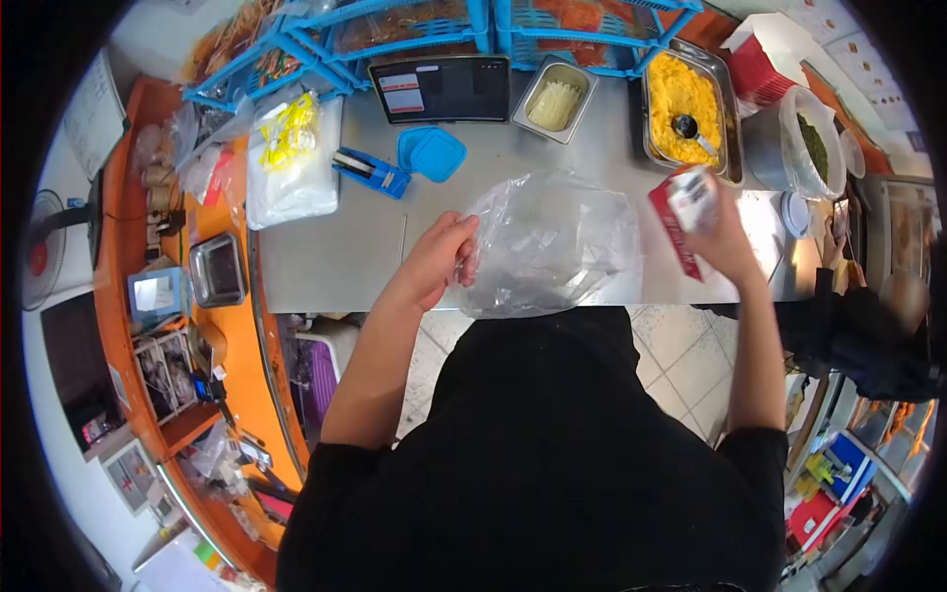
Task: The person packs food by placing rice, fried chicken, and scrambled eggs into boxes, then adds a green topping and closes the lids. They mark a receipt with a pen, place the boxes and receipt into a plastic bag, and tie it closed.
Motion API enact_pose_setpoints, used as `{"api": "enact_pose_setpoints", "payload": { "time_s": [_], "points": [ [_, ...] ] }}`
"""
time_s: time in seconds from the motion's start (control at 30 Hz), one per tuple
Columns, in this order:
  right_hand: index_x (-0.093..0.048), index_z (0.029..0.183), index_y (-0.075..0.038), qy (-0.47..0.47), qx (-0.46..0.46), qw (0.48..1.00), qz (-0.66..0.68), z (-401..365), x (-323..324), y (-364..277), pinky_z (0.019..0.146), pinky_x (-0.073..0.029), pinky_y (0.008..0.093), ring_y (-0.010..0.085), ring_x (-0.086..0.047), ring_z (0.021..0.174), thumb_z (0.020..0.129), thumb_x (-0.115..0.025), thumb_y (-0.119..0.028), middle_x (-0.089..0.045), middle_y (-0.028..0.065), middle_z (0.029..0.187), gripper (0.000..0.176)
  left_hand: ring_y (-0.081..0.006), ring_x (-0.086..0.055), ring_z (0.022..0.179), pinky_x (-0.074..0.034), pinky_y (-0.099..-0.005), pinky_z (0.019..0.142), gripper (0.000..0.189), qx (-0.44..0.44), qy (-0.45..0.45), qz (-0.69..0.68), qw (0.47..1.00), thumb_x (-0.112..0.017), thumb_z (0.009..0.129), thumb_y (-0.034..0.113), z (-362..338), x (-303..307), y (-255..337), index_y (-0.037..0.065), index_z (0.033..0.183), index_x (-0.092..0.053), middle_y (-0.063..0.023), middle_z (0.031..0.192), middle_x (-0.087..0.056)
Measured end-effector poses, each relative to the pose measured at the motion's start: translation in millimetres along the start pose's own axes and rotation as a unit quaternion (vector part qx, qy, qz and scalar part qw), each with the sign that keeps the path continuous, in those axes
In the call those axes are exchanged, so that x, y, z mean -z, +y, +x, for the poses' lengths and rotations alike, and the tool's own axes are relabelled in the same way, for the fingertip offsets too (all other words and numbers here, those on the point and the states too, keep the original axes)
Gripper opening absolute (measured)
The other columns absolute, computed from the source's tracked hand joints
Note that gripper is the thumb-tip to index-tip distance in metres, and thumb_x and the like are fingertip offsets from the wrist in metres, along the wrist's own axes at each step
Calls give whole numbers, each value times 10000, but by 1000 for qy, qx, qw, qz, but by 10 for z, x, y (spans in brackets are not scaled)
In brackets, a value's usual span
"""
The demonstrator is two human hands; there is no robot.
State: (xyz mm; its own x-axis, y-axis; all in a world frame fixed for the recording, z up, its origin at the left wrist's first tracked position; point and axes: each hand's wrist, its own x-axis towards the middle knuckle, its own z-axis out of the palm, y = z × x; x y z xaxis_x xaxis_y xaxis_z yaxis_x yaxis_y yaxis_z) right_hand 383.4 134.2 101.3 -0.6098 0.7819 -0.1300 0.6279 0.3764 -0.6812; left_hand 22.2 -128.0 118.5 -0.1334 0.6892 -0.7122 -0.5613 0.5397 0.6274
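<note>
My left hand [446, 259] is closed on the edge of a clear plastic bag [552, 247], which spreads out to the right over the front of the steel counter [335, 247]. In my right hand [725, 237] is a red and white paper carton [674, 222], tilted, to the right of the bag and apart from it. Slight motion blur softens the right hand and the carton's white part. What the carton contains cannot be made out.
Behind the bag stand a tablet [444, 91], a steel tin of pale shreds [554, 104] and a tray of yellow food [681, 89] with a scoop. A blue tape dispenser [373, 175], a blue-lidded box [434, 153] and stacked plastic bags [294, 178] lie left. A lined tub [779, 148] stands right.
</note>
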Motion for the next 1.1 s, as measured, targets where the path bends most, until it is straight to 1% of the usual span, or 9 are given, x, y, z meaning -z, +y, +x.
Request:
{"api": "enact_pose_setpoints", "payload": {
  "time_s": [0.17, 0.33, 0.37, 0.43, 0.5, 0.57, 0.7, 0.8, 1.1],
  "points": [
    [-267, 1537, -33, 124, 163, 978, -35, -104, 654, -1470, 1084, -415, 451, 275, -499, 1319, 627, -844, -123, -486, 155, 1438, 1081, -101, -493, 612, -369, -274, 511, 226, -53, 79, 130, 987, -577, 1015, 313, 21, 116, -84, 126, 956, -464, 18, 732, -462],
    [-158, 1548, -75, 124, 331, 911, 211, -19, -211, -2270, 1056, -425, 489, 311, -437, 1366, 612, -905, -215, -373, 183, 1470, 1206, -91, -502, 607, -372, -272, 510, 233, -103, 93, 160, 977, -566, 1020, 306, 27, 122, -103, 89, 978, -492, -2, 728, -505],
    [-145, 1537, -76, 132, 445, 884, 50, 35, -340, -2333, 1082, -402, 495, 333, -410, 1371, 607, -918, -229, -328, 193, 1464, 1219, -88, -498, 593, -389, -283, 526, 253, -111, 77, 138, 981, -550, 1029, 314, 38, 134, -104, 70, 997, -490, -6, 701, -499],
    [-168, 1531, -99, 46, 402, 883, 239, 105, -1105, -2205, 1097, -390, 503, 356, -419, 1352, 604, -918, -209, -334, 210, 1457, 1197, -91, -497, 604, -396, -283, 547, 250, -101, 99, -11, 990, -530, 1036, 316, -152, -141, 150, 71, 994, -507, -8, 708, -506],
    [-189, 1524, -130, 18, 379, 898, 221, 105, -1545, -1919, 1102, -388, 508, 397, -419, 1351, 593, -916, -190, -328, 235, 1457, 1183, -95, -495, 616, -403, -283, 568, 253, -88, 116, -163, 976, -511, 1044, 318, -67, -74, 74, 72, 990, -523, -9, 715, -513],
    [-190, 1521, -167, -33, 327, 931, 157, 53, -1629, -1620, 1168, -314, 518, 420, -360, 1402, 621, -912, -155, -299, 231, 1495, 1154, -101, -486, 625, -407, -286, 591, 271, -133, 108, -17, 985, -483, 1052, 327, 411, 339, -431, 79, 964, -547, -9, 732, -523],
    [-292, 1489, -160, -120, 254, 957, 70, -89, -1479, -1334, 1160, -327, 566, 443, -410, 1354, 601, -893, -144, -377, 225, 1436, 1072, -82, -441, 603, -341, -267, 536, 230, -103, 102, -47, 988, -513, 1040, 308, 298, 98, -396, 127, 902, -543, 25, 726, -481],
    [-412, 1464, -173, -138, 295, 916, -234, -176, -1372, -1485, 1156, -236, 684, 407, -487, 1293, 601, -841, -267, -463, 210, 1362, 968, -85, -440, 617, -362, -279, 550, 272, -170, 129, -30, 977, -518, 1040, 317, 410, -79, -488, 76, 919, -550, 9, 713, -488],
    [-304, 1561, -304, -231, 64, 885, -400, -12, -2056, -1613, 1165, -3, 724, 368, -500, 1317, 749, -734, -592, -470, 170, 1460, 963, -67, -414, 632, -334, -269, 546, 248, -198, 134, 71, 968, -605, 1003, 273, 386, 85, -404, 58, 880, -588, 23, 721, -486]
  ]
}}
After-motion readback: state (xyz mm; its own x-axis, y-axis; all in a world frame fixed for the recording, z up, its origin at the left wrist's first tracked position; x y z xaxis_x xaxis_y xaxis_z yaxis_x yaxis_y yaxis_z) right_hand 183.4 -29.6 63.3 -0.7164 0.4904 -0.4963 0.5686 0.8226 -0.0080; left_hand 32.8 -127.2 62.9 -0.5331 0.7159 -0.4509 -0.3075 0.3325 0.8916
